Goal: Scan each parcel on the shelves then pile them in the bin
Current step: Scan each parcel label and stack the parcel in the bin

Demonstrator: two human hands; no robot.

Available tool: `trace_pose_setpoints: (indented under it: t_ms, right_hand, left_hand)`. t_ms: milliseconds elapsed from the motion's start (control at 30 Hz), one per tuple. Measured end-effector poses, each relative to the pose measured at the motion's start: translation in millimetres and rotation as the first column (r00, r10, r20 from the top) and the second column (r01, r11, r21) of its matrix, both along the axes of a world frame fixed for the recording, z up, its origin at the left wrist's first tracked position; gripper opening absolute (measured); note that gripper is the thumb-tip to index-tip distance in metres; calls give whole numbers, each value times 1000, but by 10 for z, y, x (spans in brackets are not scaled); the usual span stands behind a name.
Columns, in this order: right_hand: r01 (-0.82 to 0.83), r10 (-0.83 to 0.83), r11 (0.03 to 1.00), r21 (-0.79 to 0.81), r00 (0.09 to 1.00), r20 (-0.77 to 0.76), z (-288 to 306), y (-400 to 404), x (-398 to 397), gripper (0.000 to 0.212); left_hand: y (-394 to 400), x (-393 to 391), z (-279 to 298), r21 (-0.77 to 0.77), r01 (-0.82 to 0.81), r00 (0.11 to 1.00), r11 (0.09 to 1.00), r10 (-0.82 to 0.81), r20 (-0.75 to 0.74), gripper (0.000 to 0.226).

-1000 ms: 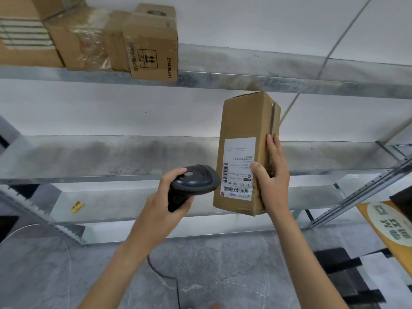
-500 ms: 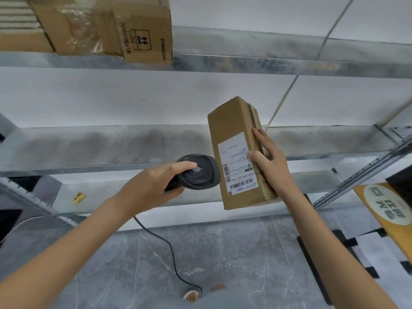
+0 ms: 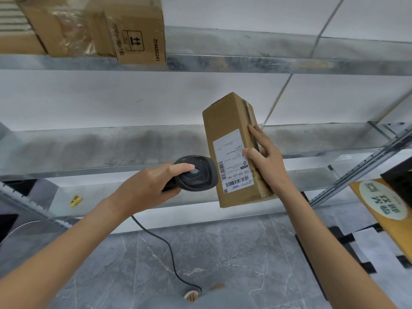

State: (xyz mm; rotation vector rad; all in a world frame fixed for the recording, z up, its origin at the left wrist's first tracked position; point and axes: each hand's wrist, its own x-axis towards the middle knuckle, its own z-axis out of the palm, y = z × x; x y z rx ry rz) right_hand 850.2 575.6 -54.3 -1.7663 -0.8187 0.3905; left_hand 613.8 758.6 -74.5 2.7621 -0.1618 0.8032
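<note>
From the head view, we had the right hand (image 3: 266, 161) wrapped round one parcel (image 3: 236, 150), thumb pinching the face by the label (image 3: 235, 161) and fingers curled along the taped side, and we held it upright and slightly tilted in the air in front of the middle shelf (image 3: 89, 148). Our left hand (image 3: 149, 186) kept its grip closed round the handle of the scanner (image 3: 196, 173), index finger laid along the top, its head just beside the label's barcode edge. So we judged this one mid-scan, not yet logged for certain. What was left? Plenty: on the top shelf (image 3: 267, 63) several cardboard boxes (image 3: 136, 34) sat at the upper left, untouched. The middle and lower shelves showed no parcels in the stretch we could see. The bin itself we could not pick out with confidence; an orange-brown thing (image 3: 385, 210) at the right edge might have belonged to it, but we could not tell, so how many were already piled was unknown.
</note>
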Motion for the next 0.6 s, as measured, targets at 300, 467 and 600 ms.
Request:
trace_pose_setpoints:
  t_ms: [300,467,600]
  right_hand:
    - [0,0,1000,9,1000,1,-1,-42,1,70]
    - [-4,4,1000,19,1000,-6,-6,-57,4,70]
    - [-9,9,1000,21,1000,-10,-23,-70,3,71]
  left_hand:
    - [-7,-25,15,0,-3,999,1000,3,32,91]
    - [-29,-34,62,30,15,999,999,-16,38,91]
    - [-36,-30,43,14,11,999,1000,-11,36,90]
